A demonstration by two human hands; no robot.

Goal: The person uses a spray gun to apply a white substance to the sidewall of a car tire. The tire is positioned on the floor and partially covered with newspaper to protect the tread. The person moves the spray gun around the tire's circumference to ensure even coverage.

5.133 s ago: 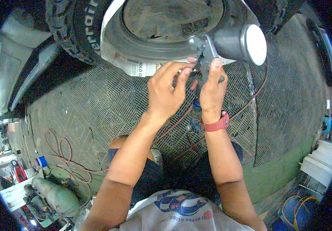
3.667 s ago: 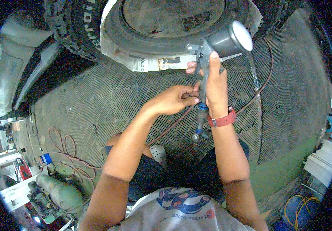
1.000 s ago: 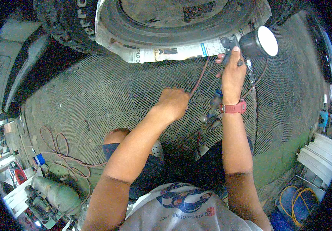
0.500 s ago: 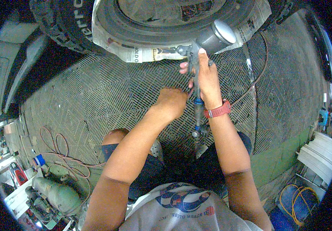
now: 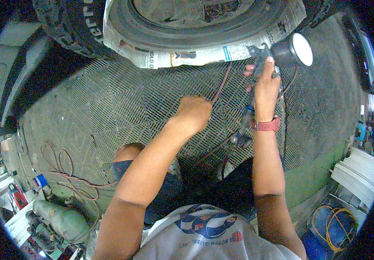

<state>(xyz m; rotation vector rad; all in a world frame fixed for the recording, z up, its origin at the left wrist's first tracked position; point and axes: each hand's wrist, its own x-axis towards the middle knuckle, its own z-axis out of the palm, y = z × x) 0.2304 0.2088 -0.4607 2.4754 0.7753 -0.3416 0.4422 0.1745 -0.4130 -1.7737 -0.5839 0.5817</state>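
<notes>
Noting from the head view: swinging back to the right with the spray gun (image 5: 261, 55), compared with the last frame, white-topped cup (image 5: 284, 51) tilted outward. Reading this, by judgement, as one stroke of a side-to-side pass along the wheel rim (image 5: 187, 41). Gripping the gun in the right hand (image 5: 266, 93), clamped round its handle — placing it at the lower right of the rim, overlapping the newspaper masking (image 5: 163, 60) in view. Cannot tell whether touching or apart.

Holding the left hand (image 5: 195, 113) nearly in the same spot, well left of the gun, fist closed on a red hose (image 5: 222, 84); probably managing slack.

Checking edges: find newspaper flaring out from the rim over the tyre (image 5: 61, 30), lower border hanging free above the grooved floor (image 5: 143, 95); judged easy to snag. Find room to swing leftward, above the left hand. Watch the metal coupling (image 5: 240, 141), dangling between the forearms — tighter there. Locate hose coils (image 5: 67, 175) at lower left, well apart from both hands.
</notes>
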